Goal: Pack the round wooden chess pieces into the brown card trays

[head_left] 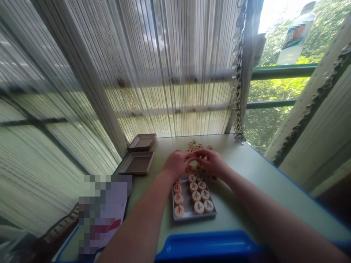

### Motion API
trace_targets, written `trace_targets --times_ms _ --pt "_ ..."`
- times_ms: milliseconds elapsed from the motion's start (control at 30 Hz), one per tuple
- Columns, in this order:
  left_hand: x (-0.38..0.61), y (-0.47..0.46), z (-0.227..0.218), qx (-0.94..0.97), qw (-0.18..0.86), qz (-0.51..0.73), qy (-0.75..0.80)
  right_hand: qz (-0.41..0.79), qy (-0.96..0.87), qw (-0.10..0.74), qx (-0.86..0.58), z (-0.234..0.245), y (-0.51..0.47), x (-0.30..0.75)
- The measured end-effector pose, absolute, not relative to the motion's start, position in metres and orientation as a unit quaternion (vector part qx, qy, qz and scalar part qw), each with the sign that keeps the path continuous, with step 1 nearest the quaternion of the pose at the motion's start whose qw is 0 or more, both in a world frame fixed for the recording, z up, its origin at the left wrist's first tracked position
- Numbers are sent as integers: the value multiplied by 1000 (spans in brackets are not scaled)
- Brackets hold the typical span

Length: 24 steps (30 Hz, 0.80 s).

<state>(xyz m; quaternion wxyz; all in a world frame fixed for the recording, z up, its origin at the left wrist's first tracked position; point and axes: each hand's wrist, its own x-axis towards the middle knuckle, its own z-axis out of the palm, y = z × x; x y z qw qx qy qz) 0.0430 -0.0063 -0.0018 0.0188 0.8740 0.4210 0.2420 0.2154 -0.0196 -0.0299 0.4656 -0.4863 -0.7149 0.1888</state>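
The left fingers [188, 155] and right fingers [202, 152] are close together over loose round pieces [196, 148] on the bench [246, 204]. Nearer, a shallow box [194, 218] holds red-marked pieces [178, 199] along its left side, black-marked ones [196, 196] along its right.

- A pale green bench [263, 175] with a blue edge, its far side near the curtain
- A thin, striped curtain [175, 44], which lets daylight pass through
- At left, dark frame bars [38, 124] visible behind it
- At right, green rails [287, 71] and, outside, sunlit leafy trees [287, 89]
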Motion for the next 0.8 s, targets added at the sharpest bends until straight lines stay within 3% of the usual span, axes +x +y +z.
trace_targets --times_ms 267,433,633,800 --pt "39 -6 4 870 66 234 429 113 -753 421 -493 -32 -18 218" --pt "24 -3 9 826 64 240 506 32 -767 346 -539 -33 -18 221" --pt "20 1 1 828 73 145 537 34 -764 286 -577 -29 -24 216" --pt "23 3 -3 833 61 155 528 16 -768 269 -581 -29 -23 216"
